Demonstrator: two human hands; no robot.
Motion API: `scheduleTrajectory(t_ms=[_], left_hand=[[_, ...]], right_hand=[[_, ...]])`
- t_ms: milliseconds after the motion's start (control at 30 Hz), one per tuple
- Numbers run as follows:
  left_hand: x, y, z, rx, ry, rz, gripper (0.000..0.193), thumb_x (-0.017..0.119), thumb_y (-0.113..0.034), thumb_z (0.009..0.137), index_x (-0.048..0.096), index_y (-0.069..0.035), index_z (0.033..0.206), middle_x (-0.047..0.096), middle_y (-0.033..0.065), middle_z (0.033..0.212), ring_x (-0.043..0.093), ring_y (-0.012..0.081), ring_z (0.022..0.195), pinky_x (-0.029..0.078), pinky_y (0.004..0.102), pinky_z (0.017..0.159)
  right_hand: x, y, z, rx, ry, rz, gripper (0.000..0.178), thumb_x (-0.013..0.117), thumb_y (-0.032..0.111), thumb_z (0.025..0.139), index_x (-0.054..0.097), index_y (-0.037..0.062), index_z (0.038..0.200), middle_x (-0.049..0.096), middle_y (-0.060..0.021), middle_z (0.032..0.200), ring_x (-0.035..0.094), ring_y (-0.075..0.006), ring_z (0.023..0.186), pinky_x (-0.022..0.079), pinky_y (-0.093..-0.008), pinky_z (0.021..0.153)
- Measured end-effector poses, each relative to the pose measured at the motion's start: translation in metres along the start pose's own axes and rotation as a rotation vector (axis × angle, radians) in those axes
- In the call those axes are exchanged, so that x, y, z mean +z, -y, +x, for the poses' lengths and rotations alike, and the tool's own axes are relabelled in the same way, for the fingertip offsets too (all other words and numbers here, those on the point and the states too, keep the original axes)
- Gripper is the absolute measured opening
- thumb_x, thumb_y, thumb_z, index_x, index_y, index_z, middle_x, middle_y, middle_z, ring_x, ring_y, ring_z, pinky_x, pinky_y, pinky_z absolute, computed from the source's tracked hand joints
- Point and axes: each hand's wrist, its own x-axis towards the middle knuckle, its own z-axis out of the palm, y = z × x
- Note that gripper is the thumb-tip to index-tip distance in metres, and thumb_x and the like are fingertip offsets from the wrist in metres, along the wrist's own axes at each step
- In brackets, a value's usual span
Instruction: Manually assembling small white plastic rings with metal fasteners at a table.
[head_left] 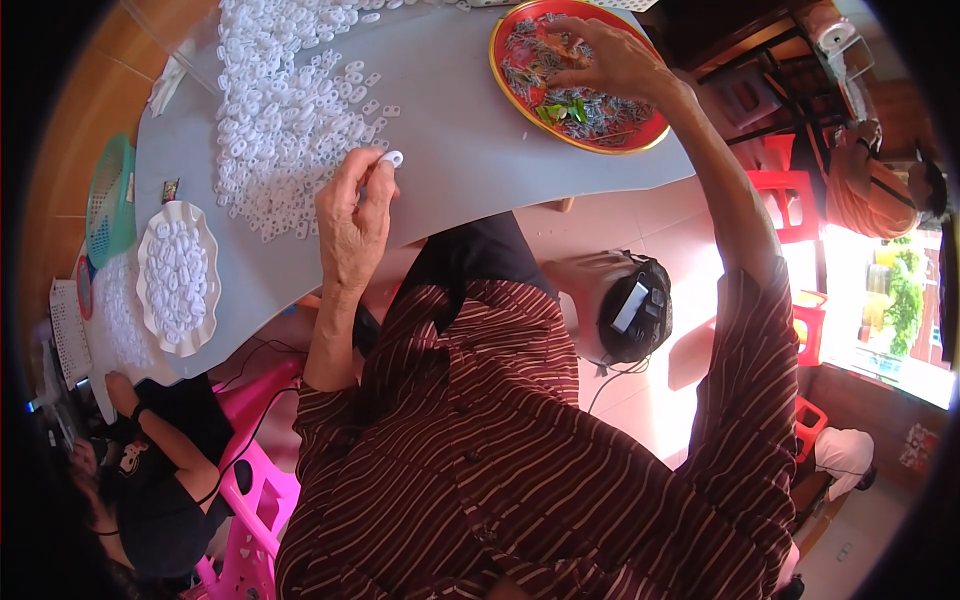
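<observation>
Between the thumb and fingers of my left hand (356, 215) is a small white oval plastic piece (393, 158) with a hole in it, held up over the table's near edge. My right hand (615, 62) reaches into a round red tray (625, 140) with a gold rim at the far right. Its thumb and fingers are apart, and the fingertips are down among a heap of small thin grey metal parts (600, 112). Some green and orange bits lie in that tray too. A big pile of similar white pieces (265, 110) spreads over the table left of my left hand.
A white scalloped dish (207, 335) of white pieces stands at the left, with a green mesh basket (110, 185) beyond it. The grey table (450, 90) curves round me. At the lower left another person (165, 500) sits by a pink chair (265, 480); red stools (785, 195) stand right.
</observation>
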Motion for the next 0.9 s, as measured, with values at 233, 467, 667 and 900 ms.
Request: scheduleTrajectory(t_ms=[233,467,667,900], left_hand=[[-0.001,0.0,0.001,-0.011,0.013,0.04,0.012,0.054,-0.009,0.087,0.055,0.0,0.095,0.055,0.0072,0.066,0.054,0.0128,0.057,0.044,0.0263,0.054],[-0.001,-0.003,0.001,0.003,0.026,0.037,0.013,0.054,-0.009,0.087,0.055,0.0,0.096,0.055,0.0078,0.068,0.054,0.0139,0.057,0.044,0.0267,0.053],[-0.001,-0.003,0.002,0.013,0.027,0.046,0.013,0.054,-0.009,0.087,0.055,0.0,0.096,0.055,0.0078,0.068,0.053,0.0144,0.057,0.044,0.027,0.053],[0.0,0.001,-0.001,0.06,-0.01,0.065,0.011,0.052,-0.008,0.088,0.056,0.0,0.095,0.054,0.0055,0.063,0.051,0.0104,0.058,0.041,0.0239,0.054]], right_hand=[[0.009,0.021,0.011,-0.08,0.056,-0.038,0.054,0.073,0.037,0.069,0.059,0.0144,0.116,0.06,-0.012,0.106,0.057,-0.026,0.101,0.044,-0.0396,0.092],[0.01,0.036,0.011,-0.131,0.082,-0.017,0.043,0.069,0.028,0.07,0.063,0.0114,0.109,0.06,-0.0116,0.106,0.061,-0.0252,0.09,0.046,-0.0394,0.089],[0.014,0.031,0.013,-0.167,0.02,0.055,0.034,0.067,0.017,0.071,0.065,0.0081,0.104,0.065,-0.013,0.095,0.062,-0.0245,0.083,0.05,-0.0367,0.084],[0.011,0.029,0.013,-0.074,-0.001,0.081,0.028,0.067,0.014,0.07,0.067,0.0043,0.097,0.066,-0.0143,0.081,0.064,-0.0235,0.073,0.052,-0.0338,0.072]])
